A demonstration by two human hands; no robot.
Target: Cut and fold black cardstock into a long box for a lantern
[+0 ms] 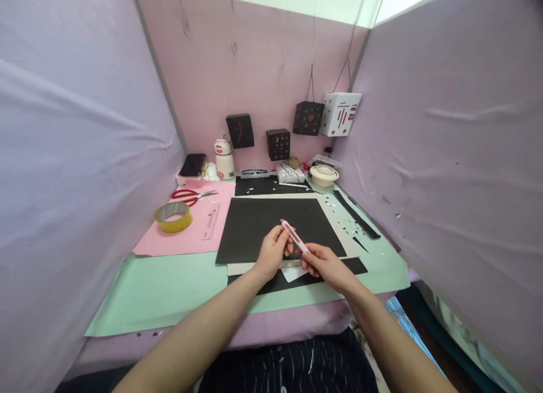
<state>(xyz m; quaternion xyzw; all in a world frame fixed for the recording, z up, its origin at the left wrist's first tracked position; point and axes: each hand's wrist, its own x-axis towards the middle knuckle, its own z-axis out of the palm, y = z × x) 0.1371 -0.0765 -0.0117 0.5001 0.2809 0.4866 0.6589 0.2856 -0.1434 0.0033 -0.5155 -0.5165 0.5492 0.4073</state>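
Note:
A pink utility knife [296,237] is held at a slant over the table, its blade end pointing up and left. My left hand [275,246] pinches it near the blade end. The fingers of my right hand [321,261] are closed round its lower end. Beneath both hands lies a large sheet of black card [254,226], flat on a paler board. Under the near edge of that stack, a strip of black paper [355,266] and a white paper piece [292,273] stick out. Both hands hide part of the card's near edge.
On pink paper [193,243] at left lie red-handled scissors [186,197], a roll of yellow tape [173,217] and a clear ruler [211,221]. A bottle [224,160] and a bowl [323,177] stand behind. Paper scraps and a black strip [355,214] lie right. Decorated boxes [309,119] hang above.

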